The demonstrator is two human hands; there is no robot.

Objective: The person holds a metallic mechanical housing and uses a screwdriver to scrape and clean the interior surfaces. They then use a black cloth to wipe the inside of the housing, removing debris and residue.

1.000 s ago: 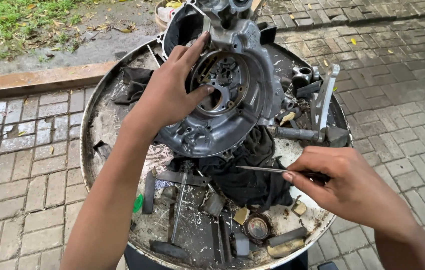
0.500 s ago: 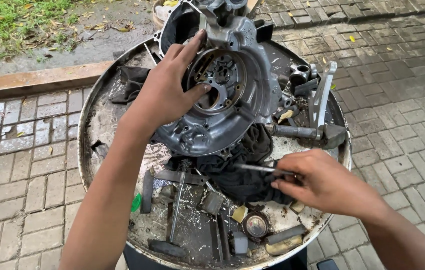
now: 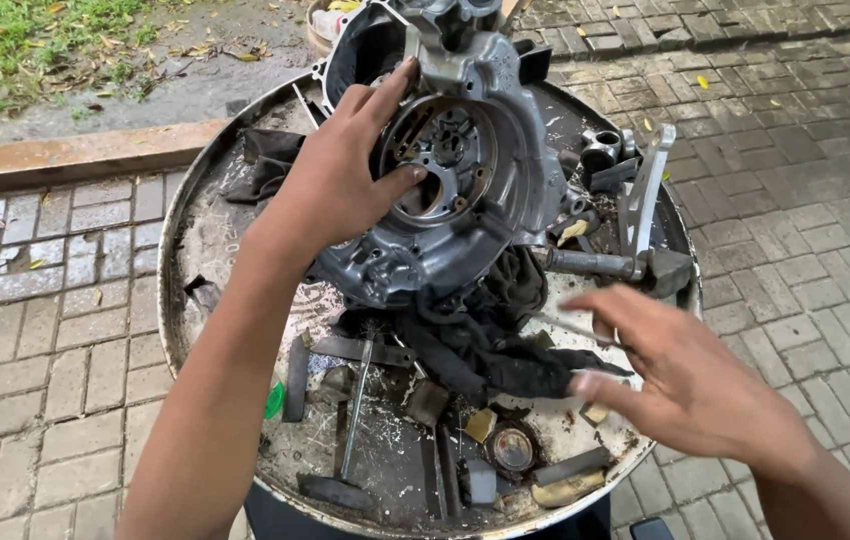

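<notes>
The left hand (image 3: pixel 345 190) presses spread fingers on the grey cast-metal engine casing (image 3: pixel 465 180) at the far side of the round dirty metal tray (image 3: pixel 185 260), its round opening exposed, while the right hand (image 3: pixel 685 380), open and empty, hovers over the black oily rag (image 3: pixel 505 350) nearer.

Engine case (image 3: pixel 465 190) at rear of drum top (image 3: pixel 185 240); rag (image 3: pixel 485 340) before it; small parts (image 3: pixel 505 450) nearest.

Left hand (image 3: pixel 345 190) pressed flat against grey engine casing (image 3: pixel 465 190) atop round, littered metal desk (image 3: pixel 195 240); right hand (image 3: pixel 690 385), blurred, fingers spread beside black rag (image 3: pixel 490 345).
</notes>
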